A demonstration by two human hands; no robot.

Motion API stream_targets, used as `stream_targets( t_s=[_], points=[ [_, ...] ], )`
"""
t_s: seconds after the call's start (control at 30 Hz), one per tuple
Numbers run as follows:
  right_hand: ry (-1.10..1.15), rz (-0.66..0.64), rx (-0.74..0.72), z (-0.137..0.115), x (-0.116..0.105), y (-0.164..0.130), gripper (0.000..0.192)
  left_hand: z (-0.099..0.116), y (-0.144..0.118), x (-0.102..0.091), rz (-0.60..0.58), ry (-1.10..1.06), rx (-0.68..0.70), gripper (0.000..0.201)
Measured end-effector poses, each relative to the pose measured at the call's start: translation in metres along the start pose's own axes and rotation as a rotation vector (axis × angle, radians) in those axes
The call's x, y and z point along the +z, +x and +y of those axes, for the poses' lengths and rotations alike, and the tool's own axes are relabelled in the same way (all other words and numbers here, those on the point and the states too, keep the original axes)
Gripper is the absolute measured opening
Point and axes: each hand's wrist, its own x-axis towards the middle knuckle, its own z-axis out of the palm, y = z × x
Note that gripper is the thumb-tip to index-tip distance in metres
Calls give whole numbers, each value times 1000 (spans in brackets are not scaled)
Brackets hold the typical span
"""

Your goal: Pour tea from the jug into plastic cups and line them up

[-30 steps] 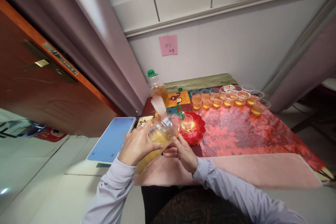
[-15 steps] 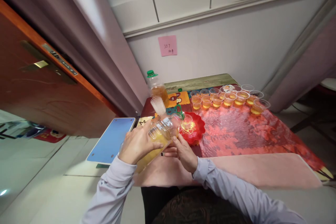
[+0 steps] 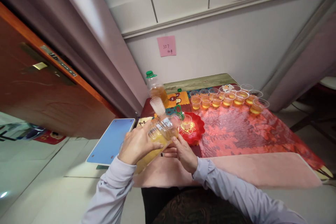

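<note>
left hand (image 3: 136, 143) grips the tilted juice bottle (image 3: 157, 136); right hand (image 3: 182, 152) supports it underneath. bottle mouth sits over the small cup (image 3: 187, 121) on the red plate (image 3: 195, 133). a row of filled cups (image 3: 228, 97) stands farther along the bench (image 3: 236, 129); this cup looks partly filled

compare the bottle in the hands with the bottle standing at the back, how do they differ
The held bottle is tipped, mouth toward the cup on the red plate; the back bottle stands upright. The held one has its mouth open, gripped by the left hand and right hand; the back one wears a green cap, untouched. Both are clear plastic holding orange-yellow liquid.
</note>
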Motion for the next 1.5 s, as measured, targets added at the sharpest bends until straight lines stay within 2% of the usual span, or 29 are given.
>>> stream_targets(
  t_s=[1.5],
  points=[
    [-9,-4,13,-4,-1,0,55,4,1,-5,-31,-2,-9,97]
  ],
)
